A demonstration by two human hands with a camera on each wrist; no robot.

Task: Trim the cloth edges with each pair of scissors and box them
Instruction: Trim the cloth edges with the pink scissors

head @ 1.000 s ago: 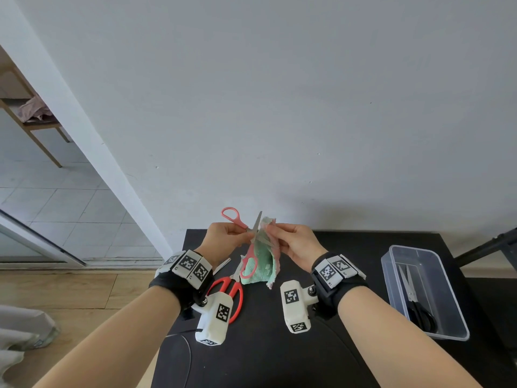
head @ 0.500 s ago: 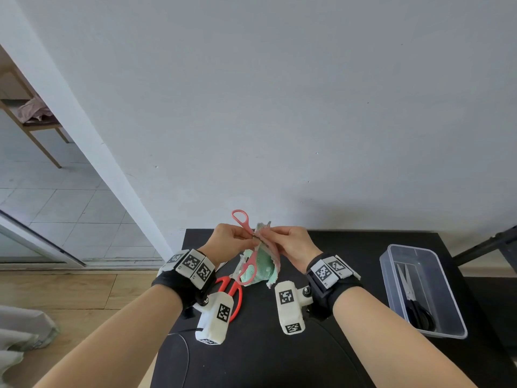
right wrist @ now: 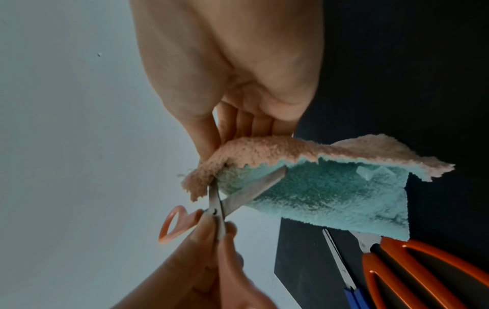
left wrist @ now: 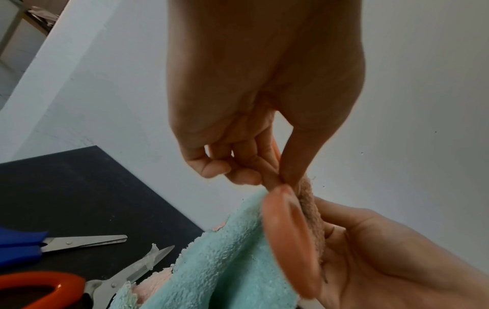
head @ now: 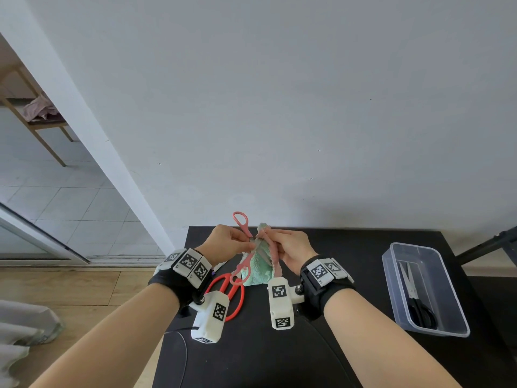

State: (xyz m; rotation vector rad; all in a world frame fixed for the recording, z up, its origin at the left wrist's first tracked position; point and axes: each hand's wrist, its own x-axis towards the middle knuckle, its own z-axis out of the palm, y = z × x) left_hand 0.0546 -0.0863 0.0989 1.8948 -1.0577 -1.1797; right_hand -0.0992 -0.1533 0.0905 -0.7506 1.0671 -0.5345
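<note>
My left hand (head: 245, 243) pinches the pink scissors (head: 241, 221) near the pivot, seen close in the right wrist view, pink scissors (right wrist: 215, 209). The blades stand apart, one lying against the teal face of the cloth (right wrist: 330, 192). One handle loop (left wrist: 288, 240) hangs below my left hand (left wrist: 275, 175). My right hand (head: 270, 239) holds the teal and pink cloth (head: 260, 268) up by its pink edge; there the thumb and fingers of my right hand (right wrist: 222, 144) grip that fold. The clear plastic box (head: 450, 275) stands at the right with black-handled scissors (head: 418, 306) inside.
Red-handled scissors (head: 230, 292) lie on the black table (head: 349, 247) under my left wrist, and blue-handled scissors (left wrist: 53, 244) lie beside them. The white wall is just behind the table. Wooden floor and a doorway lie to the left.
My hands have come closer together. The pink scissors have swung more upright, and their blades now meet the cloth's pink edge.
</note>
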